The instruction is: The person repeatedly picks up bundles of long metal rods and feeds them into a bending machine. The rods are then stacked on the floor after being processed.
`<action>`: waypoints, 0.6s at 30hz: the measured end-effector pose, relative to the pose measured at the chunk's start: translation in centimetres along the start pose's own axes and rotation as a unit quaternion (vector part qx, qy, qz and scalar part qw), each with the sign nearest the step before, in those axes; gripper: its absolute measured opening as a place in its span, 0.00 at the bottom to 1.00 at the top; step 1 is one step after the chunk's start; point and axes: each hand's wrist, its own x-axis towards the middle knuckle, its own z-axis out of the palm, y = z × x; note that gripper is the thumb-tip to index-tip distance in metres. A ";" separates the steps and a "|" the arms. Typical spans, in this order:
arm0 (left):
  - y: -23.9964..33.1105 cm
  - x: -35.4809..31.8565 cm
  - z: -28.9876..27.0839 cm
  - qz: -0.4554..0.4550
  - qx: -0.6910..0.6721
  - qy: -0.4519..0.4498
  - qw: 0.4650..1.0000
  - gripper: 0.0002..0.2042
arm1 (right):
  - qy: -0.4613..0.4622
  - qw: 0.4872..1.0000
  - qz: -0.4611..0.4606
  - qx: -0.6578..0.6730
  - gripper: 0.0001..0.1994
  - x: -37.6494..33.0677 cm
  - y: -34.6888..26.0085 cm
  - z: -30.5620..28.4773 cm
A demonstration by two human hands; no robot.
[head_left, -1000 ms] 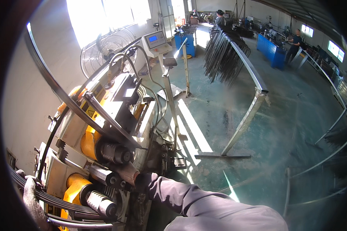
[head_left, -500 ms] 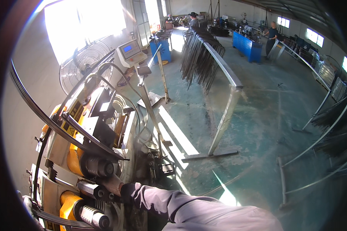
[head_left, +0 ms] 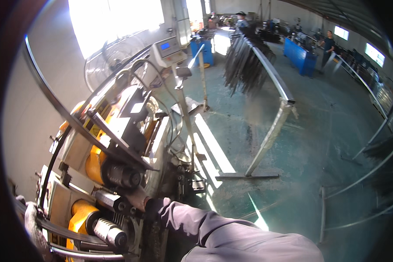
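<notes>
My left hand [head_left: 32, 219], in a pale glove, is at the far left side of the machine [head_left: 76, 150], against the bundle of dark strips [head_left: 76, 234]. The strips lie just to the right of this hand, and their long axis goes from it rightward and a little down, curving past the lower roller [head_left: 110, 232]. The left hand is clearly the nearer one to them; I cannot tell if its fingers are closed around the bundle or only rest on it. My right hand [head_left: 137, 198] reaches in below the upper roller [head_left: 123, 175], beside the steel block [head_left: 108, 199]. Its fingers are hidden there, so I cannot tell how far open they are or whether they have hold of something. Between my two hands stand the lower yellow arm [head_left: 79, 216], the block and the lower roller, so there is no free straight way from one hand to the other. Above, a long curved strip [head_left: 59, 107] comes down from the upper left across the machine, and its end is just above the right hand, near the upper roller. Below the bundle runs a ribbed rod [head_left: 81, 253]. Farther away are the control box [head_left: 168, 51], the rack [head_left: 273, 77] with hanging dark rods [head_left: 248, 65], and a co-worker [head_left: 328, 46] near a blue cabinet [head_left: 300, 57].
</notes>
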 end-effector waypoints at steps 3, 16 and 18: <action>0.6 -0.8 0.3 0.018 -0.008 0.015 1.000 0.16 | -0.035 0.996 -0.013 -0.077 0.17 -0.3 0.2 -0.3; 4.8 -2.9 2.8 0.024 0.129 0.128 0.983 0.12 | -0.022 0.996 -0.040 0.072 0.17 -0.6 -1.1 0.7; 5.9 -3.1 3.3 -0.043 0.030 0.190 0.980 0.13 | -0.006 0.994 0.036 0.105 0.18 -0.5 -0.3 0.1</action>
